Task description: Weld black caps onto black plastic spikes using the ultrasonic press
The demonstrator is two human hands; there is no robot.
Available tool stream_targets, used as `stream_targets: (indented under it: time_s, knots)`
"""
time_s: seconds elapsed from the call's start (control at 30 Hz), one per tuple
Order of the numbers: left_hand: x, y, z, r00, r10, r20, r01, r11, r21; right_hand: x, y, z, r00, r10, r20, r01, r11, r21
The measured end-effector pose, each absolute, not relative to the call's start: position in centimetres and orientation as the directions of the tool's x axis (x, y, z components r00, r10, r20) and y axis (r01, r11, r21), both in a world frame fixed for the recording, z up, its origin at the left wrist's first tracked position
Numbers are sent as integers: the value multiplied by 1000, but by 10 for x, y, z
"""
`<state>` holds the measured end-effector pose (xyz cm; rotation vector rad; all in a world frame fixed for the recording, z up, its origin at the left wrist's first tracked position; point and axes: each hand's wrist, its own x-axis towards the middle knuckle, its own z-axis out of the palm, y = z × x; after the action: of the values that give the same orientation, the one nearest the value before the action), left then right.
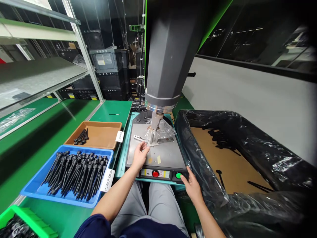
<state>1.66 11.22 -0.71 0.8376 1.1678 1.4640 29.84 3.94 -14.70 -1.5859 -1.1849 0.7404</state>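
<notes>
My left hand (140,154) is at the front of a small metal fixture (153,142) on the press plate. Its fingers are curled towards the thumb; anything between them is too small or hidden to make out. Just above the fixture comes down the metal tip (156,121) of a large dark machine head (164,59). Clear plastic film (167,129) surrounds the fixture. At the base's right front corner, my right hand (192,185) has its thumb against a green button (178,175), with the fingers apart and holding nothing. A red button (155,173) sits between the hands.
On the left, a blue tray (66,201) holds many black stalk-like parts (76,172), with several more in a brown tray (104,132) behind. A green bin (29,219) is at lower left. A box lined with black plastic (205,165) stands right, with black parts inside.
</notes>
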Motion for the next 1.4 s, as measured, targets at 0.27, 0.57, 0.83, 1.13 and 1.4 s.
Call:
stream_targets:
  time_s: [0.27,0.57,0.83,1.13,1.4]
  knots:
    - [29,146,14,-29,927,-373,-621,276,733,280,35,-115,591,793,149,245,-1,-969]
    - [36,154,28,7,939,-343,-642,267,719,246,78,-84,432,885,174,164,113,-980]
    - [37,152,33,-45,965,-259,-608,179,773,173,142,-57,4,998,68,72,68,-995]
    - [34,152,44,-56,991,-125,-540,75,839,152,203,-12,233,854,466,459,325,-827]
    - [31,155,50,-5,997,-78,-546,63,835,153,233,18,113,888,446,489,341,-803]
